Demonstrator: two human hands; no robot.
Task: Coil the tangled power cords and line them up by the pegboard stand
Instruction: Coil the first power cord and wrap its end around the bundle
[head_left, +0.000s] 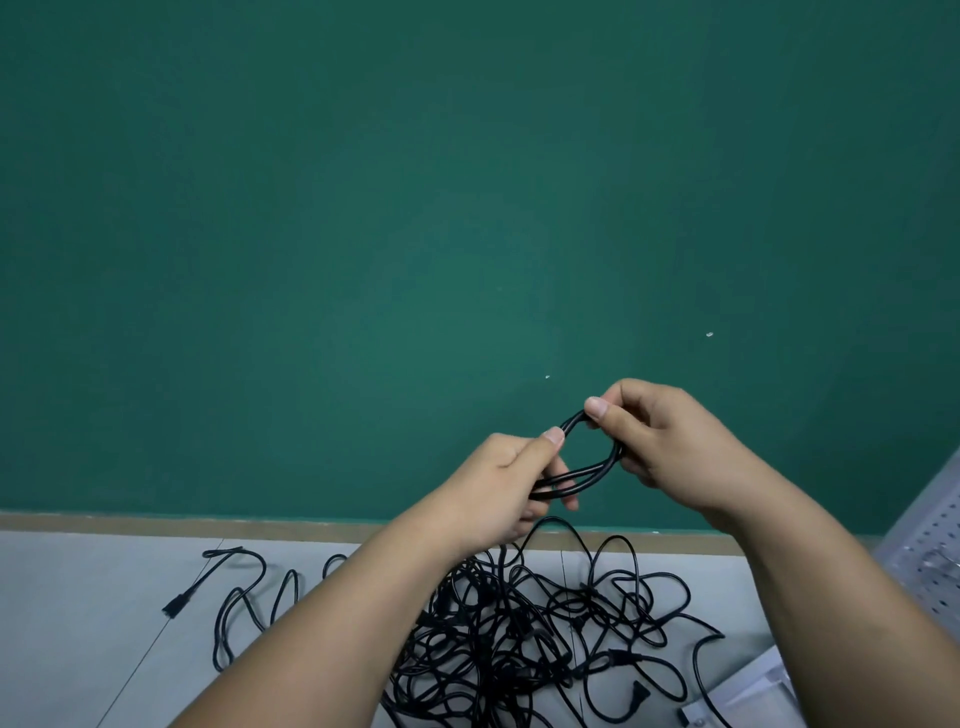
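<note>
- Left hand is raised in front of the green wall, fingers curled round the left end of a small black coil, thumb pressed on top of the loop.
- Right hand is just beside it and grips the coil's right end, with the thumb tip on the upper strand and the other fingers wrapped under.
- The coil is in the air between the 2 hands, clear of the grey surface. It is a flattened oval of about 3 turns; exact count unclear.
- Tangled pile of black power cords lies on the grey surface below the hands, centre-right, partly hidden by the left forearm. Several plugs show in it.
- Strands rise from the pile to just under the left hand; cannot tell if they join the coil.
- 1 loose cord snakes out left of the pile, its plug at the far left end, lying flat.
- Pegboard stand sits at the right edge, tilted and cut off by the frame. It is near the pile, not touching it as far as visible.
- White base is at bottom right, with a cord crossing its edge.
- Wood strip runs along the foot of the wall, behind the pile.
</note>
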